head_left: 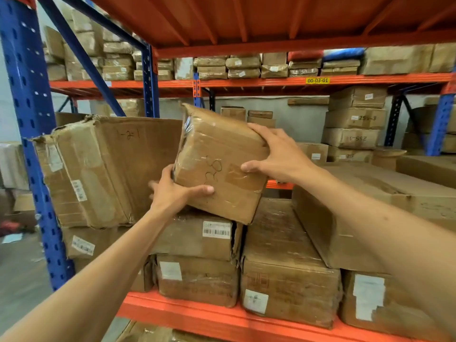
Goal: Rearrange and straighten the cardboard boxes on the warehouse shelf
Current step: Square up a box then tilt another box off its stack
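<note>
A small taped cardboard box (217, 159) with handwriting on its face is held tilted in the air above the stacked boxes. My left hand (175, 191) grips its lower left corner from below. My right hand (276, 154) clasps its right edge, fingers over the top. Just under it lies a barcode-labelled box (197, 238) on top of another box (197, 280). A large battered box (103, 169) stands to the left, touching the held box's left side. All rest on the orange shelf (197, 317).
A long flat box (283, 267) and a wide box (357, 218) fill the shelf to the right. A blue upright post (32, 144) stands at the left. The orange deck above (246, 18) is close overhead. More boxes fill the far racks.
</note>
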Demonstrator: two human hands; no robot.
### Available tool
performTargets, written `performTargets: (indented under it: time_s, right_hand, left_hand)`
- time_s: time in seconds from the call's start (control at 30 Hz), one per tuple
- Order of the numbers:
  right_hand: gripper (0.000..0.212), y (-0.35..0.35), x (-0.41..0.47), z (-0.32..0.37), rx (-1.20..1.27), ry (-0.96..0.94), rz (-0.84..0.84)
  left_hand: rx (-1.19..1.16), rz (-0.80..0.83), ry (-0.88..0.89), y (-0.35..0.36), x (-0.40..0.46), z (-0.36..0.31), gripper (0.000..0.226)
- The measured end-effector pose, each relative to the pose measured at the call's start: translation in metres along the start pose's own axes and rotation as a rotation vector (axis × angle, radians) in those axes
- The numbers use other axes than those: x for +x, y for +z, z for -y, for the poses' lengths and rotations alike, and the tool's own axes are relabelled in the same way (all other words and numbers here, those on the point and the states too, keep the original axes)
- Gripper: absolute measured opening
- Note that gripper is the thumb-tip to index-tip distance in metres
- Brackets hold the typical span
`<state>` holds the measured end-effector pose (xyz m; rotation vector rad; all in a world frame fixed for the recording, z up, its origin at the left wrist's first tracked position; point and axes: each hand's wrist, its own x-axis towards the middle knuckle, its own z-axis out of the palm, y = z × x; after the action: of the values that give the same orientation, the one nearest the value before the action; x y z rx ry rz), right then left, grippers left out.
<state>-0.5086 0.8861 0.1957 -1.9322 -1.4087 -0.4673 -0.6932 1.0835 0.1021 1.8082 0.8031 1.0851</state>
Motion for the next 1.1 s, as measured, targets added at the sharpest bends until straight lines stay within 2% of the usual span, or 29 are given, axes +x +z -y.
performTargets:
  time_s: [0.17,0.3,0.53,0.63,0.77,0.83,0.9,0.93,1.0,1.03,1.1]
  right_hand:
    - [0.101,0.004,-0.055,-0.038,0.177,0.197,-0.213]
    - [0.1,0.021,-0.096,-0.059,0.339,0.354,-0.299]
    - [0.091,0.044,-0.117,-0.063,0.406,0.392,-0.422]
    - [0.091,0.06,-0.131,-0.069,0.423,0.44,-0.482]
    - [0.092,0.088,-0.159,-0.075,0.52,0.632,-0.44]
    - [0.09,0.095,-0.173,-0.078,0.534,0.72,-0.405]
    - [0.089,0.088,-0.175,-0.079,0.44,0.792,-0.304]
    - [0.086,0.082,-0.173,-0.081,0.323,0.826,-0.186]
    - [0.067,0.061,-0.163,-0.082,-0.037,0.811,0.055]
    - [0.059,0.045,-0.156,-0.082,-0.204,0.737,0.08]
    - [0.062,0.01,-0.133,-0.078,-0.32,0.498,-0.059]
  left_hand:
    - [0.041,0.116,0.206,0.016,-0.002,-0.05,0.122]
    - [0.18,0.214,0.288,0.035,-0.005,-0.068,0.113]
    - [0.332,0.206,0.399,0.037,-0.014,-0.078,0.115]
    - [0.445,0.175,0.468,0.041,-0.021,-0.088,0.109]
    - [0.7,0.206,0.627,0.07,-0.029,-0.109,0.108]
    - [0.803,0.278,0.621,0.086,-0.028,-0.115,0.113]
    - [0.841,0.352,0.56,0.095,-0.023,-0.11,0.114]
    - [0.841,0.384,0.541,0.097,-0.02,-0.103,0.114]
    - [0.841,0.41,0.56,0.101,-0.014,-0.089,0.113]
    - [0.839,0.41,0.578,0.103,-0.012,-0.084,0.113]
    - [0.824,0.43,0.582,0.105,-0.006,-0.08,0.117]
